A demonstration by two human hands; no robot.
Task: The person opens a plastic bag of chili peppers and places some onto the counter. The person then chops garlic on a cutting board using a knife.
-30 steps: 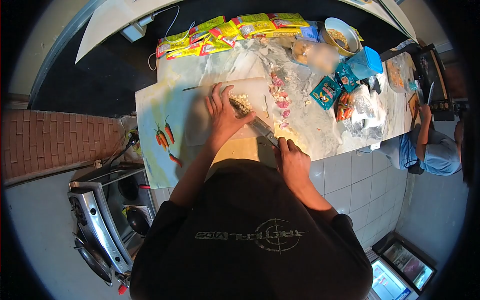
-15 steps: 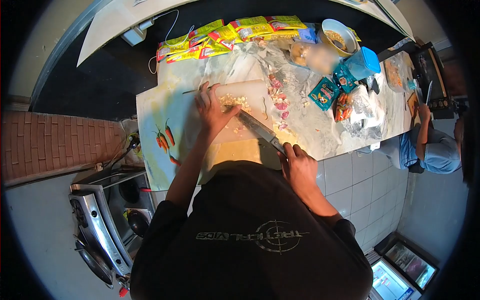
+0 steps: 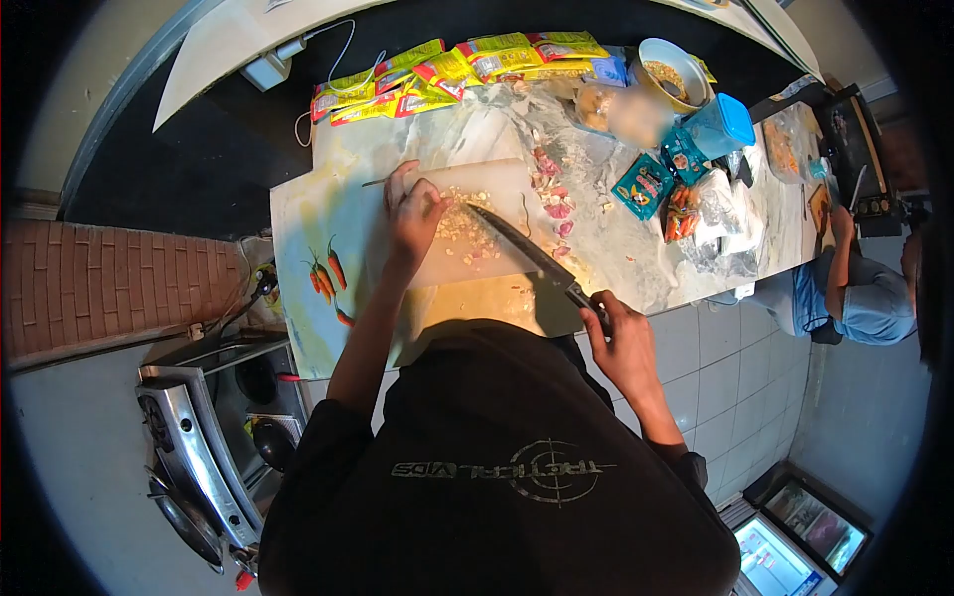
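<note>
To the left of the white, flat rectangular cutting board [image 3: 512, 184], slender orange-red chillies with green stems [image 3: 323, 281] are set on the pale, marble-patterned tabletop [image 3: 636, 238]. Over the left part of the board, the left hand [image 3: 412, 219] is held with its fingers bent and its thumb brought close to them; whether anything is pinched there cannot be told. Just to the right of that hand, small, pale, finely chopped pieces [image 3: 467, 238] are scattered across the middle of the board, between the two hands. The long, dark-bladed knife [image 3: 527, 253] is slanted over the board's right half, its tip pointed at the pieces and towards the left hand. Beyond the board's near right corner, its handle is gripped by the right hand [image 3: 624, 343], whose fingers are closed around it; the pieces lie well apart from this hand. Along the board's right edge, papery pinkish peelings [image 3: 558, 211] are strewn. Farther right of the board, a flat teal printed sachet [image 3: 641, 187] is seen.

Part of the board and perhaps some pieces are covered by the left hand, and most of the knife handle by the right. Behind the left fingers, a thin dark strip [image 3: 374, 183] is partly hidden and cannot be identified. Whether the board is touched by the blade is hard to make out.
</note>
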